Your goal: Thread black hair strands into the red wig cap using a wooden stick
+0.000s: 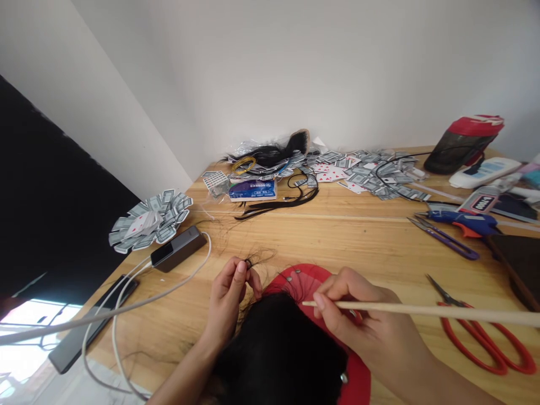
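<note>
A mass of black hair (278, 343) lies over a red padded form (367, 368) at the bottom middle, with several round-headed pins in the red part. My left hand (232, 298) is closed at the form's left, thumb and fingers pinching a small lock of dark hair (248, 262) whose loose strands fan out to the right. Over the right side of the form, my right hand (358, 309) grips a thin pale wooden stick (422, 309) like a pen. The stick's narrow end points left, close above the hair; I cannot make out any fine tip on it.
Red-handled scissors (485, 337), purple snips (442, 238) and a blue glue gun (462, 220) lie at the right. White cables (113, 315) run past a power bank (178, 249) at the left. Playing cards (371, 174) and a dark bottle (462, 145) are at the back.
</note>
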### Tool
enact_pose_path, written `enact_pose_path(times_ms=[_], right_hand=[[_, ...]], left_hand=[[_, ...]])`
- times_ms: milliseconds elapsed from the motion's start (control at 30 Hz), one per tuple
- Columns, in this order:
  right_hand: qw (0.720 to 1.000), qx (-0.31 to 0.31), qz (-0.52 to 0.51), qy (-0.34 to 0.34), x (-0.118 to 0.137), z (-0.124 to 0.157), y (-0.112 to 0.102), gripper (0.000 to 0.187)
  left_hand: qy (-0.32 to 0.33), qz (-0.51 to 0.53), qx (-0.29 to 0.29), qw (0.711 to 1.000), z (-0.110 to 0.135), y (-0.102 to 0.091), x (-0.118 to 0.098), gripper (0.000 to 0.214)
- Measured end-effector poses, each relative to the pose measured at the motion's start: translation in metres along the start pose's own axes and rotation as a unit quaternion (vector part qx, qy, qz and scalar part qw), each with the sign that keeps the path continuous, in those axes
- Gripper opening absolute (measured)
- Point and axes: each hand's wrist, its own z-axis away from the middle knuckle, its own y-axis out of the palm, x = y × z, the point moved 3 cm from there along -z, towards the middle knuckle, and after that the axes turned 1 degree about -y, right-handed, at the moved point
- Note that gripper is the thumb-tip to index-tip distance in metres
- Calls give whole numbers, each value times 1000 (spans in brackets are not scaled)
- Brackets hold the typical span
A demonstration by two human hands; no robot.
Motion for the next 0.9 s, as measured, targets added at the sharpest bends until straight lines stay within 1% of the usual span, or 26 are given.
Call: enact_pose_path(times_ms=[100,300,400,600,900], right_hand=[[1000,-6,0,-6,-1,1,0,24],[999,17,23,-26,1,2,0,22],[999,12,21,-36,2,2,0,22],[1000,7,-6,-5,0,1,1,22],[1000,19,-1,0,1,0,0,23]], left_hand=[[0,-4,-2,1000,0,0,0,41],[-4,-5,1,1000,-2,0,1,41],[-6,-6,1,1000,-2,0,2,41],[-10,-9,1,1000,-1,-1,4,41],[-10,-19,2,1000,-1,1,-1,41]])
